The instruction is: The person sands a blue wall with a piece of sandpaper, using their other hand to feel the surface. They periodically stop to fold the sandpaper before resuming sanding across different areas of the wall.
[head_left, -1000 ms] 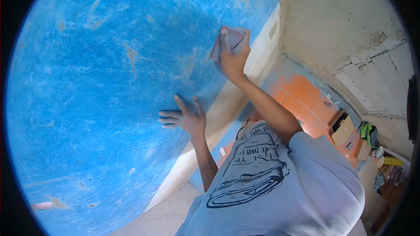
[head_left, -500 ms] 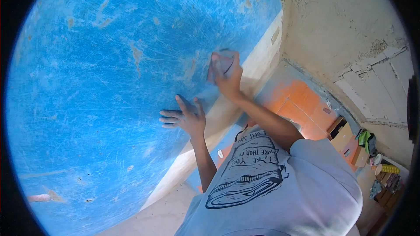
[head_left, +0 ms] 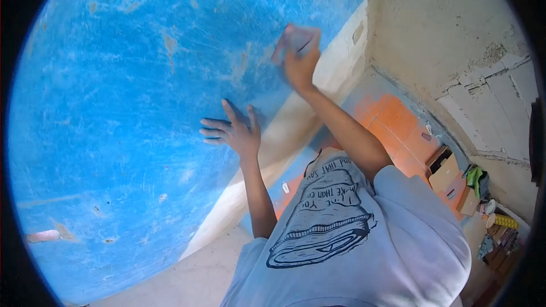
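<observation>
My right hand (head_left: 300,68) presses a folded pinkish-grey sheet (head_left: 301,40) against the scratched blue wall (head_left: 125,136), close to the blue paint's right edge. Motion smears the sheet and the fingertips a little. Lower and further left, my left hand (head_left: 243,136) rests on the same wall, fingers spread and nothing held. Pale patches show through the blue paint, some of them between and above the two hands.
A bare plaster wall (head_left: 432,34) meets the blue one at the right. Below it lie an orange floor area (head_left: 392,131), an open cardboard box (head_left: 443,175), a green and grey cloth (head_left: 476,182) and a yellow item (head_left: 505,221) among clutter.
My right hand and the sheet have moved up along the wall. My left hand shows slightly higher and further left, while the view has shifted a little.
</observation>
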Demonstrator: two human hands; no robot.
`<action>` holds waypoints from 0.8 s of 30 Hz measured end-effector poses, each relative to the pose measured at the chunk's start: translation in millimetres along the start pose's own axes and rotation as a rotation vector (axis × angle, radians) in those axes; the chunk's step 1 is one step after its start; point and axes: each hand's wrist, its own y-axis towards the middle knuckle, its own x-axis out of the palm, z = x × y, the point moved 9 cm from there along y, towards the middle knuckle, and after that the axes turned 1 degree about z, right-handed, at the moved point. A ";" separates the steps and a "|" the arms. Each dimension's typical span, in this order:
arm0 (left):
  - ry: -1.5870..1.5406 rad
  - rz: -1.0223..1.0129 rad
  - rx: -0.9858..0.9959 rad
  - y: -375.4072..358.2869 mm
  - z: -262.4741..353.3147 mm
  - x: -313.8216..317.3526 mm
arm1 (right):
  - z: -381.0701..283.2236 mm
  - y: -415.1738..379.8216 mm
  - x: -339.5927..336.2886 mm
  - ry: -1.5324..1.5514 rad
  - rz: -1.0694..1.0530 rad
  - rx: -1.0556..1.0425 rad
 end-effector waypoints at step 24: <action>-1.473 -0.748 -0.786 -251.7 102.5 -48.5 | 2.9 -218.5 -218.2 -0.282 -1.054 0.634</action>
